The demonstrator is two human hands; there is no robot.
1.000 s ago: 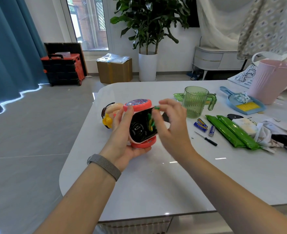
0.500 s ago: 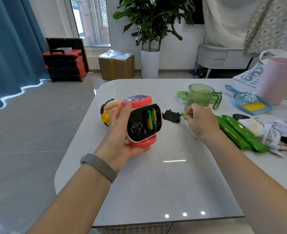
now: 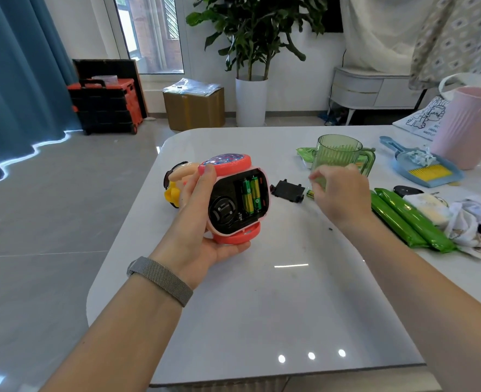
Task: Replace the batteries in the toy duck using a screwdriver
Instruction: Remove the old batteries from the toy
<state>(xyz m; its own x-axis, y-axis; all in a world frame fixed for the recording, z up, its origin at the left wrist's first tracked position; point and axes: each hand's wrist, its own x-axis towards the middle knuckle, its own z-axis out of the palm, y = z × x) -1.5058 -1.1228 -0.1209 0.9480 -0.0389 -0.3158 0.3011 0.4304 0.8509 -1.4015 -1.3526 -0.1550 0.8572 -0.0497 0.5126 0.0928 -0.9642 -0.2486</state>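
My left hand (image 3: 202, 222) grips the toy duck (image 3: 233, 199) above the white tabletop (image 3: 276, 306), underside turned up toward me, thumb on its pink rim and palm cupped beneath the lower one. The battery bay is open: 2 green batteries (image 3: 250, 195) sit side by side, with 1 slot beside them showing only a bare spring. The black cover (image 3: 288, 190) lies on the tabletop just right of the duck. My right hand (image 3: 337, 192) hovers over a third green battery (image 3: 310, 193) lying next to that cover; whether my fingers pinch it or have let go I cannot tell.

I judge the duck light, hard-shelled and a little slick, best held by its 2 rims as now, well away from the springs. The batteries look small and likely to roll.

1 second ago my right hand was at the bay itself; half a second ago it was lower, near the cover with a battery in its fingers. The duck has stayed put in my left grip.
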